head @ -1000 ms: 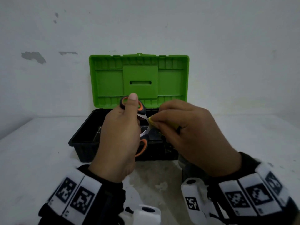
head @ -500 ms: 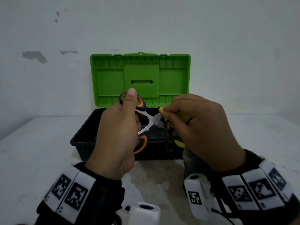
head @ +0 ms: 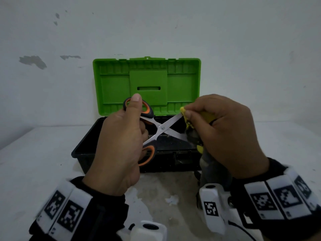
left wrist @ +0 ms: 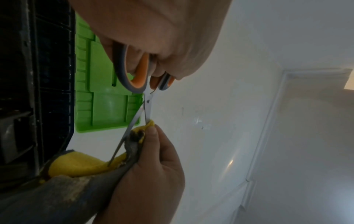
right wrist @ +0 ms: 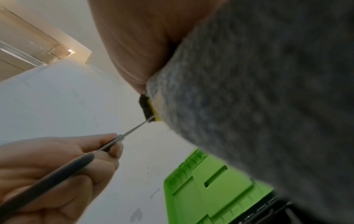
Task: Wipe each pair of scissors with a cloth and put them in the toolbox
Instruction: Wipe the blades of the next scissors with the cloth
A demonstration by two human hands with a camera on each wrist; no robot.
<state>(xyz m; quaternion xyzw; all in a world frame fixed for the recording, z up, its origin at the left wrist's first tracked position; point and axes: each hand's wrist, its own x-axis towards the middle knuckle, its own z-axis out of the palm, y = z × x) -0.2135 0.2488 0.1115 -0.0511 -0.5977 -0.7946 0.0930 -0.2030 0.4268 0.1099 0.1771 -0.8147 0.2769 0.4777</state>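
two blades of the scissors [head: 162, 128] splayed over the toolbox [head: 111, 155] at 12 o'clock; our left hand [head: 119, 145] grips the handles, right hand [head: 224, 134] pinches the cloth [head: 186, 117] on the upper tip. risk: we slip, edge nicks fingertips.

Wall: we see a plain white wall [head: 225, 40] behind the tabletop, dull and evenly lit
Wall marks: we note grey patches of chipped paint [head: 33, 61] at the upper left, a thinner one [head: 70, 57] beside it, and small dark specks [head: 57, 15] higher up
Tabletop: we see a white tabletop [head: 34, 162] running back to the wall; near its front edge, at the middle, the surface is worn and stained a brownish grey [head: 156, 197]
Ceiling: in the right wrist view we make out a warm-lit recess [right wrist: 28, 45] with pale trim at the upper left
Moulding: in the left wrist view we see a pale raised strip [left wrist: 268, 121] running along the white surface
Light: dim, cool, with no hard shadows
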